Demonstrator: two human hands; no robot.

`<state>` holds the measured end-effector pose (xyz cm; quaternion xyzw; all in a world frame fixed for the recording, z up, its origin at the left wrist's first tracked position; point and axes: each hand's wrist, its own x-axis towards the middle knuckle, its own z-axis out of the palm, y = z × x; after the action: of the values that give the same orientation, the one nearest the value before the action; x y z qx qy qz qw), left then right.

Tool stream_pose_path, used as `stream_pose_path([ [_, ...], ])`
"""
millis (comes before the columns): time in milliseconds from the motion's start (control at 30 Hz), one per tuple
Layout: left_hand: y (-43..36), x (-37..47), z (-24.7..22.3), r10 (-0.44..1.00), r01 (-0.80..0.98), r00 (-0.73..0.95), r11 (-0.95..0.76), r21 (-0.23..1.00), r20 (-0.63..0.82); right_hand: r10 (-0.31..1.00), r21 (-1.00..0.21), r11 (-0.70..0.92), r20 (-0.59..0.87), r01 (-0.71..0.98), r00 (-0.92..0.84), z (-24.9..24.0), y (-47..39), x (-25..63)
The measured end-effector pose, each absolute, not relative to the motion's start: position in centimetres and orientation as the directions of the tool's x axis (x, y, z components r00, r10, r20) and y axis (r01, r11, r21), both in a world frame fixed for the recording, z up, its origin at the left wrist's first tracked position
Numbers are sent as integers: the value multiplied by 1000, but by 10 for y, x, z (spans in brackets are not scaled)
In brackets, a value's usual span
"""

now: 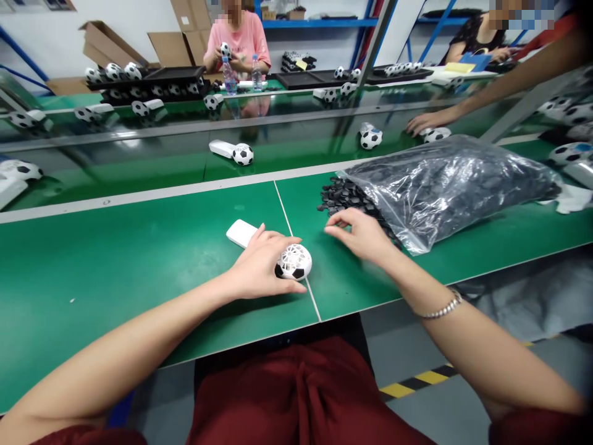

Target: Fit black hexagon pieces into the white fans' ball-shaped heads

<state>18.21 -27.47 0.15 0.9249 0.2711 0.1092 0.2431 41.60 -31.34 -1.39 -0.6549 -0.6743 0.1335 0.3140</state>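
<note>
Clasping a white plastic device with a football-patterned round head, the left hand lay just left of the frame's centre, its thumb on the near side of the head and its fingers curved over the far side. The device rested on the green, smooth surface, its white, flat handle pointing to the upper left and its head beside a thin white line. Black patches showed along the head's lower edge, while an open white lattice faced upward. Right of centre, the right hand hung near a loose pile of small black pieces, which spilled from the mouth of a clear plastic bag filling the right of the frame. Its thumb and index finger had their tips close together; whether they met, or pinched a small piece, could not be told. Good handling here, it seemed, called for a light, even hold on the sides of the head, with the lattice left uncovered and unpressed, and for taking just one piece at a time by its edges. Keeping the right wrist clear of the bag's mouth would probably have spared the pile from scattering.
</note>
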Motion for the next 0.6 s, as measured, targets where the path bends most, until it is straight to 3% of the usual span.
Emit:
stream_pose_path([
  [100,-272,180,3,551,443,830,-745,499,85,943,-319,-64,289,946,162,-24,-300,446],
  [167,-271,179,7,512,422,858,-754,504,48,947,-281,-85,275,956,165,-28,-297,455],
  [267,-274,179,14,464,418,885,-749,513,-44,961,-324,-16,257,946,105,-30,-297,454],
  [467,-290,184,9,601,515,798,-652,556,-34,977,-466,37,202,884,66,-27,-304,443],
  [600,-279,178,6,477,364,879,-674,643,3,983,-539,90,185,838,13,-20,-314,431],
])
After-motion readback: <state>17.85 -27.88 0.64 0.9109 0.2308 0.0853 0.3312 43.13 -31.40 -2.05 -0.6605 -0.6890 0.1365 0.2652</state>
